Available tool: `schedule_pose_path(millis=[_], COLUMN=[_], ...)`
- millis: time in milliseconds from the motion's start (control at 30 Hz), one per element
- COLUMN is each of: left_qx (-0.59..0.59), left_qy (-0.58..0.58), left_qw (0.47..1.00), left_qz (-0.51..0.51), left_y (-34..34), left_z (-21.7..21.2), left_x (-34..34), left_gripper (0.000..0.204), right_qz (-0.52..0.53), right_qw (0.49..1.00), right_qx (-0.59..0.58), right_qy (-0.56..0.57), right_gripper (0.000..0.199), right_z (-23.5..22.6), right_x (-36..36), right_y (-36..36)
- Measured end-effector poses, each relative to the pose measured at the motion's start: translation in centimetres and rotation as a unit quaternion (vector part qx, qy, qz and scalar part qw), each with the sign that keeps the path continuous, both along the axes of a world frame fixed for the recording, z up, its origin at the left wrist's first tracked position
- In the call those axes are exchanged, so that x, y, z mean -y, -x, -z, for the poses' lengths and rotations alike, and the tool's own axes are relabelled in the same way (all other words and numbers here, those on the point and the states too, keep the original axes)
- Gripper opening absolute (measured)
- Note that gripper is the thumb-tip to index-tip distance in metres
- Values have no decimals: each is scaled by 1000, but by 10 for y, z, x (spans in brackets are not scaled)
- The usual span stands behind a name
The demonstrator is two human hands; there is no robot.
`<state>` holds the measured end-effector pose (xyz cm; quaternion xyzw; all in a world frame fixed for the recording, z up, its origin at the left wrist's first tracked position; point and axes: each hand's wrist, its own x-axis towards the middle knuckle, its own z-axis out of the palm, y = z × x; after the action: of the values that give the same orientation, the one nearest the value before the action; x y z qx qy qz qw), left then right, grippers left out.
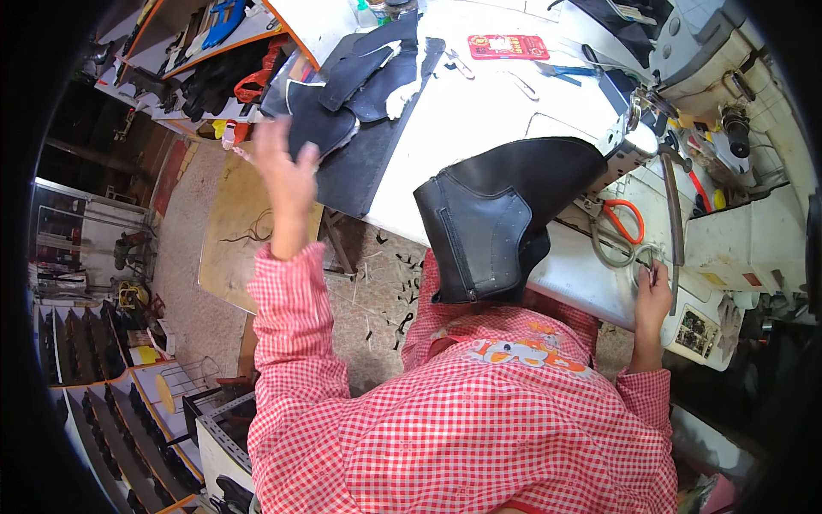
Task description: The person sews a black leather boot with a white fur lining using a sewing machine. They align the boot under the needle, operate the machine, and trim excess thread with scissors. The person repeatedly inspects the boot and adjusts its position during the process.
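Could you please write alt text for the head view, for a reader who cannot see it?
A black boot juts over the edge of a white table, before a person's red-and-white checked smock. The open left hand is raised near black cut pieces; the right hand is near orange-handled scissors, its grip too small to make out.

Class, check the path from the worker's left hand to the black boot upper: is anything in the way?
Nothing visible blocks it: between the left hand and the black boot upper, just a flat black mat and the white tabletop show.
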<state>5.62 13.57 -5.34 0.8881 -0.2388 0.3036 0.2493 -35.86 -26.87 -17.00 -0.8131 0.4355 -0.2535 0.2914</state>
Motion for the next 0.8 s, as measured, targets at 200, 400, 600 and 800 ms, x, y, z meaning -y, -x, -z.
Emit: schedule_pose_path(millis=[200, 400, 600, 800], left_qx=[-325, -432, -617, -650], left_qy=[-72, 124, 27, 72], left_qw=[884, 892, 712, 628], left_qz=[328, 53, 333, 421], left_y=[72, 8, 42, 33], left_z=[73, 34, 14, -12], left_x=[44, 54, 116, 142], left_gripper=[64, 26, 51, 25], right_qz=[5, 21, -20, -319], right_qw=[1000, 991, 927, 922], right_qx=[-16, -86, -133, 128], right_qy=[0, 100, 350, 181], right_gripper=[27, 33, 45, 45], right_z=[3, 0, -31, -67], right_x=[5, -1, -30, -118], right_y=[-9, -11, -45, -111])
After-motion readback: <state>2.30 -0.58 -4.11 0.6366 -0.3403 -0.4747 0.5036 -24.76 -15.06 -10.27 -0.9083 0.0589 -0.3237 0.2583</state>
